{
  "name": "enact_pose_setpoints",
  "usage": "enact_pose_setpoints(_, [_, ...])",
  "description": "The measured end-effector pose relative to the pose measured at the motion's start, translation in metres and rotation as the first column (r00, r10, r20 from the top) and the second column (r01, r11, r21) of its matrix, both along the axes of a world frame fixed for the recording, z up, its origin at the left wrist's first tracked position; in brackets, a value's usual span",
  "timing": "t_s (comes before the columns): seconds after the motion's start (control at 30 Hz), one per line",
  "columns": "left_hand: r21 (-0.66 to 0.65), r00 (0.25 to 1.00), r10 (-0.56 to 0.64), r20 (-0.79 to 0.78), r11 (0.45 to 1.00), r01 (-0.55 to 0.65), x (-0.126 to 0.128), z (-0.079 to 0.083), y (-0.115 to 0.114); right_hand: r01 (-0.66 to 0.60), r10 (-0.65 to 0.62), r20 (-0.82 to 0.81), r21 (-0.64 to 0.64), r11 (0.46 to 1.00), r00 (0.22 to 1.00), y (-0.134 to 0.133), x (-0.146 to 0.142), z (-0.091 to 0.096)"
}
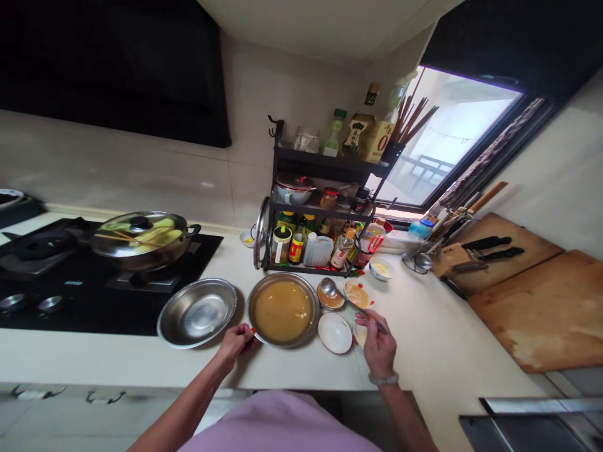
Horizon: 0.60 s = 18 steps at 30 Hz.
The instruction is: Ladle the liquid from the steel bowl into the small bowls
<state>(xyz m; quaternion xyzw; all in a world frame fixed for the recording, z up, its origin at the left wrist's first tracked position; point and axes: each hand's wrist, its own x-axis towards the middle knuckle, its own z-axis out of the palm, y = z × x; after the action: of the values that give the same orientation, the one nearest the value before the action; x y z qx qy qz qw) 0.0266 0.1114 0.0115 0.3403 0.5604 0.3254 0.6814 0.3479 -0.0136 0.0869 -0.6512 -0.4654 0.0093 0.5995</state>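
A round metal basin [316, 323] filled with brownish-yellow liquid stands on the counter in front of me. Pinched at its lower left rim are the fingers of my left hand [236, 343]. My right hand [379, 349] grips the handle of a metal ladle [329, 287]. The ladle's head is over a small bowl of orange-brown liquid [332, 303]; whether it touches the liquid I cannot tell. Just below that bowl sits a white bowl [335, 333] with nothing visible in it. Another small bowl [360, 334] is partly hidden behind my right hand.
An empty metal basin [196, 315] lies left, near the stove [85, 307], where a lidded pan [141, 242] stands. Behind are a black rack [330, 210] with bottles and bowls of pale [381, 269] and orange-brown food [358, 295]. A knife block [455, 258] and cutting boards [541, 307] are right.
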Motion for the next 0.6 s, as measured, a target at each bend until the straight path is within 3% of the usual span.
enact_pose_setpoints(0.17, [0.010,1.000,-0.010,-0.026,1.000,0.010,0.000,-0.003,0.000,-0.189,0.180,-0.125,-0.063,0.980,0.976,0.011,-0.051,-0.015])
enact_pose_setpoints(0.3, [0.014,1.000,-0.017,-0.019,1.000,0.018,-0.001,-0.005,0.000,-0.295,0.266,-0.221,-0.113,0.949,0.938,0.015,-0.072,-0.028])
enact_pose_setpoints(0.43, [0.030,1.000,-0.017,0.002,0.999,0.017,-0.001,-0.007,0.000,-0.248,0.160,-0.443,-0.150,0.957,0.882,0.020,-0.072,-0.033])
enact_pose_setpoints(0.6, [0.039,1.000,-0.016,0.005,0.999,0.016,-0.001,-0.008,0.001,-0.110,0.020,-0.650,-0.097,0.989,0.760,0.025,-0.055,-0.029])
